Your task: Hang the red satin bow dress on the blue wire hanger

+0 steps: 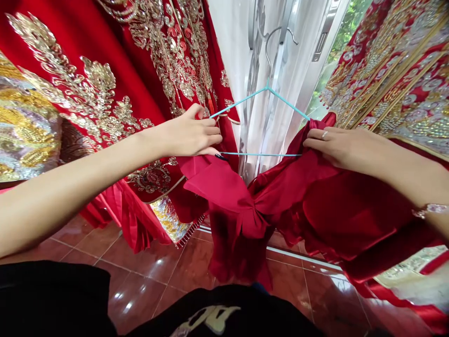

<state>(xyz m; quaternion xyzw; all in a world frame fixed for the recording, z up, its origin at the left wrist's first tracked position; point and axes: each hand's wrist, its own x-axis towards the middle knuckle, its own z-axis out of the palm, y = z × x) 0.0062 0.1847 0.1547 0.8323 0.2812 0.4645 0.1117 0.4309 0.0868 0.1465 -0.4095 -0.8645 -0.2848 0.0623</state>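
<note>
A light blue wire hanger is upright before me, its bare metal hook at the top. My left hand is closed round the hanger's left corner, the thumb near its lower bar. Just below that hand is one side of a red dress with a gathered, bow-like knot at its front. At the hanger's right corner my right hand, with a ring on one finger, is closed on the dress's shoulder fabric. That fabric covers the hanger's right end. Whether the hook touches the metal bars behind it I cannot tell.
Red garments with gold embroidery hang close on the left. More beaded garments hang on the right. Behind the hanger are metal bars, a white curtain and a door frame. Reddish floor tiles lie below.
</note>
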